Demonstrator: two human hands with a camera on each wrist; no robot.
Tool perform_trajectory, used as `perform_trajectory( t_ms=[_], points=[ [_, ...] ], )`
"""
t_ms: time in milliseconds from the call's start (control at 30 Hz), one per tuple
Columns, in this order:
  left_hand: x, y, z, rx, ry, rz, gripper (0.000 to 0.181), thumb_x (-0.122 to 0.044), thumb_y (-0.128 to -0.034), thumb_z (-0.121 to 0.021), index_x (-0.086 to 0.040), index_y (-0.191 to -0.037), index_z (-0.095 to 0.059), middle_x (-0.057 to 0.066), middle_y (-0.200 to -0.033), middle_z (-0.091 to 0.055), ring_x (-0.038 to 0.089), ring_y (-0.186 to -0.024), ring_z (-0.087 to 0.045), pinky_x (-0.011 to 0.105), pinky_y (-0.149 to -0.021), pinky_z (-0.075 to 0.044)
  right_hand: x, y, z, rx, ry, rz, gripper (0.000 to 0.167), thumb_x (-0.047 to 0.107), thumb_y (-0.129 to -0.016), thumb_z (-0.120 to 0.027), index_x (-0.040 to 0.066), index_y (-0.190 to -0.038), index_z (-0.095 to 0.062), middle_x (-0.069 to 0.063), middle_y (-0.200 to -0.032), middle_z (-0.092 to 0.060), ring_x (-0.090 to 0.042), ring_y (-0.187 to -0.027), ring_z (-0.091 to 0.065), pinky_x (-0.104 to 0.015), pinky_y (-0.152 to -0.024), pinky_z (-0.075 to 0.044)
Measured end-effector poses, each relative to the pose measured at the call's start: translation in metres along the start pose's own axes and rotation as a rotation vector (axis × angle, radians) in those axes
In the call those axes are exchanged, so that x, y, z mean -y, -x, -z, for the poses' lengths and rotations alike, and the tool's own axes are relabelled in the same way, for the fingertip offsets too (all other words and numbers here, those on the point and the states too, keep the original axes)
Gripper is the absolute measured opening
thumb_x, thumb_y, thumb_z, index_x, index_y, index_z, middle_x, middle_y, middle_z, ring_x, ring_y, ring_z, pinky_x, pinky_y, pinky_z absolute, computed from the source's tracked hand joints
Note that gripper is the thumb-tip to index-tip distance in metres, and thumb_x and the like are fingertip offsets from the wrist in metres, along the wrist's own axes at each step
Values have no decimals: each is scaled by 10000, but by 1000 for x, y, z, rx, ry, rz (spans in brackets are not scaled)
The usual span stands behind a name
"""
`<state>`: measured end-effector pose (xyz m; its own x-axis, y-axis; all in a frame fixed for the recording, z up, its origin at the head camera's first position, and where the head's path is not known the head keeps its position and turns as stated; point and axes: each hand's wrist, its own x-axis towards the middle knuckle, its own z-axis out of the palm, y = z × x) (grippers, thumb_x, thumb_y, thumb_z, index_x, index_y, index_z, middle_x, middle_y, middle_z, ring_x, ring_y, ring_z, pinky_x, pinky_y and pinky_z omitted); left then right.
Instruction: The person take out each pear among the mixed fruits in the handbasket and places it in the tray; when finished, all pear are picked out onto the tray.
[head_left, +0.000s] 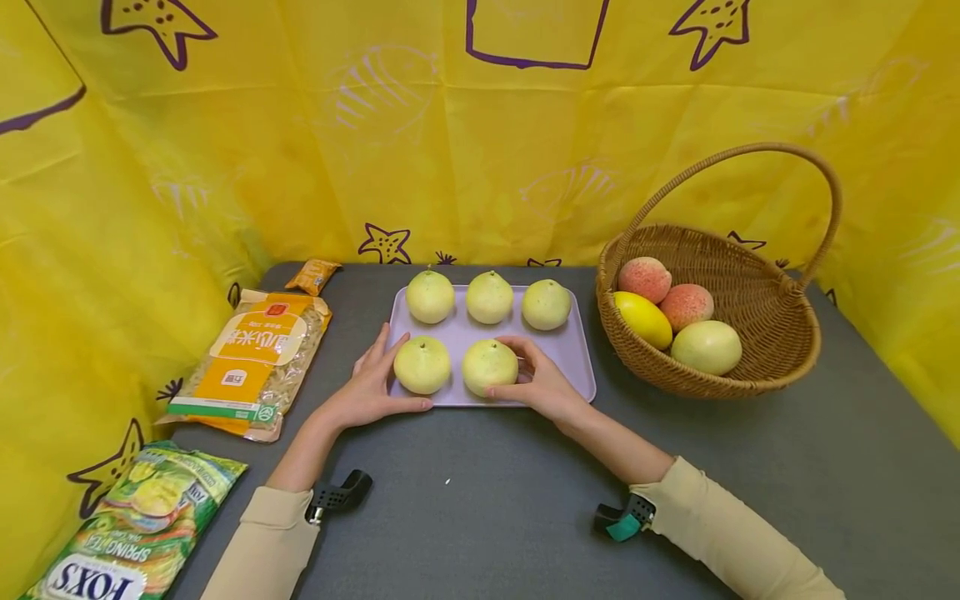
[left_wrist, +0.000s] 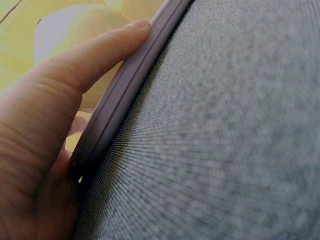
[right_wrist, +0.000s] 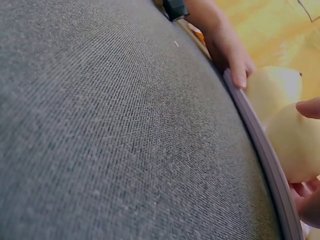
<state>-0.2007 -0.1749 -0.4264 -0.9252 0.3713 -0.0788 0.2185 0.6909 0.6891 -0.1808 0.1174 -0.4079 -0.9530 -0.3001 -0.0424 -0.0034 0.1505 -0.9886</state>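
Note:
A shallow lilac tray [head_left: 581, 371] carries several round, pale yellow-green melons, with three in its back row and two in front. My right hand [head_left: 546, 387] holds the front right melon [head_left: 487, 368], thumb at its front and fingers curled round its right side. At the tray's front left corner is my left hand [head_left: 371, 385], beside the front left melon [head_left: 422, 365]. In the left wrist view, its thumb [left_wrist: 100, 55] lies fairly straight on the tray's rim [left_wrist: 125, 82]; its other fingers are mostly hidden.
Right of the tray stands a wicker basket [head_left: 750, 385] with a tall handle, holding two peaches [head_left: 645, 280], a yellow fruit [head_left: 643, 320] and a pale oval fruit [head_left: 707, 347]. Along the left lie a small orange packet [head_left: 313, 276], an orange-and-clear food bag [head_left: 251, 362] and a green candy bag [head_left: 142, 521].

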Motion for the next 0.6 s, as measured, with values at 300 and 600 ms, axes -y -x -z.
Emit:
perform_trajectory(
  t_ms=[300,600],
  points=[
    [0,-1,0,2,-8,8,1154,-566,-718,-803,-138,-1575,-158,137,-1611,159,483,-1427,48,708,-1053,-53,10,9,11,4,-30,-24,706,38,-793,-778,21,-1413,-440,-136,-1437,-446,-337,-1256,-466,-465,-1018,-385],
    [0,-1,0,-8,-3,-20,1149,-539,-716,-817,-112,-1569,-176,166,-1607,152,483,-1428,45,690,-1062,-45,23,23,29,35,-14,-43,671,67,-831,-759,55,-1419,-435,-157,-1476,-405,-324,-1295,-447,-429,-991,-434]
  ],
)
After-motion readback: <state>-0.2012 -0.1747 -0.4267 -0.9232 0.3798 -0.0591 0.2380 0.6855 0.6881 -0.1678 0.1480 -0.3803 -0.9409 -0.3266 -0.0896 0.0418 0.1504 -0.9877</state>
